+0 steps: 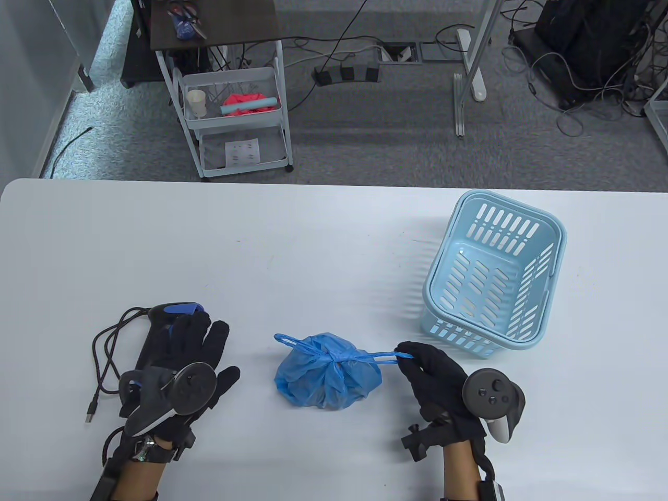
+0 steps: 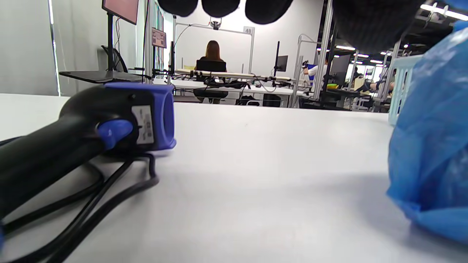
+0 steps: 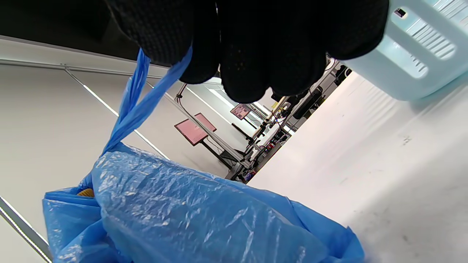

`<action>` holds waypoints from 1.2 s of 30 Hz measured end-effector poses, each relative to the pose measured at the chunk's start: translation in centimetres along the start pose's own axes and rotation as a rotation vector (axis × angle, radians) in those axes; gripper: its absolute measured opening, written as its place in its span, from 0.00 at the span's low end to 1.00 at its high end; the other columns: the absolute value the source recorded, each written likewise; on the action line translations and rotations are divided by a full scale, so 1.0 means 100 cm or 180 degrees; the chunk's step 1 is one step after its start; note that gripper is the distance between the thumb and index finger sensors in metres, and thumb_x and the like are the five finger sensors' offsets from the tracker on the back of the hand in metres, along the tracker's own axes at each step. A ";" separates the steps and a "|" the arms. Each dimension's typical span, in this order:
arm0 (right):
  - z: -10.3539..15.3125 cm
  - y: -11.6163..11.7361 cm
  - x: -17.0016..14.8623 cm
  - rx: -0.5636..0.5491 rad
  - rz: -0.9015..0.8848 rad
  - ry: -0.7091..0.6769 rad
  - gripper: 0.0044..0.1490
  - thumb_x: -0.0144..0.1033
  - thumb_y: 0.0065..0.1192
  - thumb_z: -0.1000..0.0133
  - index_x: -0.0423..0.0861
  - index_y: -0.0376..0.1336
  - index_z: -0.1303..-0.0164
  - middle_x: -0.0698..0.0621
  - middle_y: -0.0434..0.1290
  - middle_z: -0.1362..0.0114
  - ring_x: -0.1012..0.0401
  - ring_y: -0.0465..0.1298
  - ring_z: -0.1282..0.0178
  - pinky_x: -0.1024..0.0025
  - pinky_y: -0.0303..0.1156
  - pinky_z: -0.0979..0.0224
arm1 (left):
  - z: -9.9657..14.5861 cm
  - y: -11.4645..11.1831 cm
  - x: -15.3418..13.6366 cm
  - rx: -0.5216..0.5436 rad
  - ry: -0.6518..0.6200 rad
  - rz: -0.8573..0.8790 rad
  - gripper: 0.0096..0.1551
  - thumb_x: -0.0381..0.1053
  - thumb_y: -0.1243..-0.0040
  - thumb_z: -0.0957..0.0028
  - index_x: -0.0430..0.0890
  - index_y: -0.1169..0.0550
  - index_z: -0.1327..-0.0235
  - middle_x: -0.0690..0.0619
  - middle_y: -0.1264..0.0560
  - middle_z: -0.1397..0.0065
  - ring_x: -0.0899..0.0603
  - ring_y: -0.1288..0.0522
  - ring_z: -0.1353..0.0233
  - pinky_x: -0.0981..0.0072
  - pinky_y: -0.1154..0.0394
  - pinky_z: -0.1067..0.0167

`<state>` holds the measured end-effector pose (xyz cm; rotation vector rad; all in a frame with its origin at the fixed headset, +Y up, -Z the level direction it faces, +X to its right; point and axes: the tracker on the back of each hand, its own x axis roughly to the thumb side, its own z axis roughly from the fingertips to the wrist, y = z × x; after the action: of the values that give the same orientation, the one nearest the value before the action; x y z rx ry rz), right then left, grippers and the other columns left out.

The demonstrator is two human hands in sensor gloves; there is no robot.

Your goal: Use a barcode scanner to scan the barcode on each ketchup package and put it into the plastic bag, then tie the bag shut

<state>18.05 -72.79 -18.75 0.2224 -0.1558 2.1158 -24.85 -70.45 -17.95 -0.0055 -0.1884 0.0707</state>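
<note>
A blue plastic bag (image 1: 329,373) lies knotted at its top on the white table (image 1: 261,250), its contents hidden. One handle loop sticks out left; the other is pulled right, pinched by my right hand (image 1: 412,360). The right wrist view shows the bag (image 3: 182,215) below and the blue handle strip (image 3: 142,98) running up into my gloved fingers (image 3: 164,33). My left hand (image 1: 209,344) lies open, fingers straight, beside the bag and over the black-and-blue barcode scanner (image 1: 167,323). The left wrist view shows the scanner (image 2: 109,120) lying on the table with the bag (image 2: 431,146) to the right.
A light blue slotted basket (image 1: 496,271) stands at the right, just behind my right hand. The scanner's black cable (image 1: 104,360) coils at the left, ending in a USB plug near the front. A wire cart (image 1: 235,115) stands on the floor beyond the table.
</note>
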 end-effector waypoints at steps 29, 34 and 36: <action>0.031 -0.050 0.038 -0.0203 0.1962 -0.0358 0.39 0.51 0.58 0.41 0.46 0.58 0.22 0.38 0.66 0.22 0.38 0.63 0.25 0.34 0.54 0.22 | 0.002 -0.023 0.005 -0.0462 -0.0082 -0.0234 0.55 0.77 0.49 0.51 0.59 0.52 0.14 0.46 0.61 0.12 0.31 0.59 0.11 0.26 0.58 0.23; 0.038 -0.033 0.032 0.0008 0.2499 -0.0418 0.45 0.57 0.57 0.42 0.47 0.53 0.18 0.37 0.60 0.18 0.37 0.57 0.20 0.32 0.48 0.20 | 0.002 -0.023 0.006 -0.0498 -0.0077 -0.0259 0.55 0.77 0.49 0.51 0.59 0.52 0.14 0.46 0.61 0.12 0.31 0.59 0.11 0.26 0.59 0.23; 0.041 -0.024 0.027 0.0109 0.2601 -0.0420 0.47 0.59 0.57 0.43 0.48 0.51 0.17 0.36 0.58 0.16 0.36 0.54 0.18 0.31 0.45 0.20 | 0.002 -0.023 0.006 -0.0511 -0.0082 -0.0265 0.55 0.77 0.49 0.51 0.59 0.52 0.14 0.46 0.61 0.12 0.31 0.59 0.11 0.26 0.59 0.23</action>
<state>19.12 -70.08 -14.13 0.3622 -0.3306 2.9167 -24.13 -72.71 -17.59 -0.1566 -0.2194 -0.0276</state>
